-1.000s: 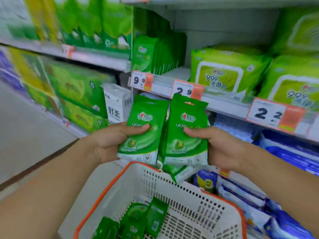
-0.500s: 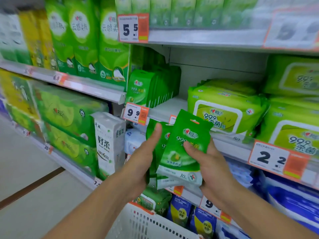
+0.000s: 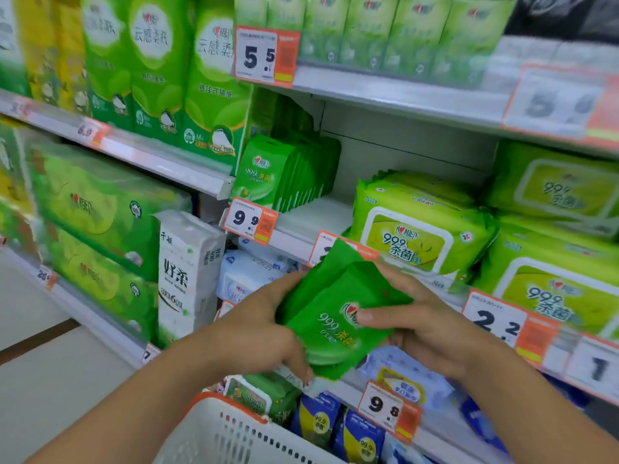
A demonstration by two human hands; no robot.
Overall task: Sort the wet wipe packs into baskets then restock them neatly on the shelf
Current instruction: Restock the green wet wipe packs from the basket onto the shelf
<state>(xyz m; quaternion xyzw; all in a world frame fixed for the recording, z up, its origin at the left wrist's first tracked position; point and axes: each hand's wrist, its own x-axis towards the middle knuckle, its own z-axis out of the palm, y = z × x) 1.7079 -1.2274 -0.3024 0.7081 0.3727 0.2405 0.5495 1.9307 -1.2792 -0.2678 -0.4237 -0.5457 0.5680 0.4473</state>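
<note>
Both my left hand [image 3: 264, 329] and right hand [image 3: 422, 326] clasp the stack of flat green plastic wet wipe packs [image 3: 338, 316] — loosely squared, so one may slide out — toward the white plastic basket [image 3: 214, 433].

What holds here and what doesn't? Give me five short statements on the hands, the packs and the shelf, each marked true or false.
1. Both hands hold the green wipe packs. True: the left hand and the right hand grip the bunch from either side.
2. The packs in the hands stand upright. False: they are tilted, tops leaning toward the shelf.
3. A row of matching green packs stands on the shelf above the 9.9 price tag. True.
4. The white basket is on the top shelf. False: it is low, near the person.
5. The shelf space right of that row is full. False: a gap shows there.
</note>
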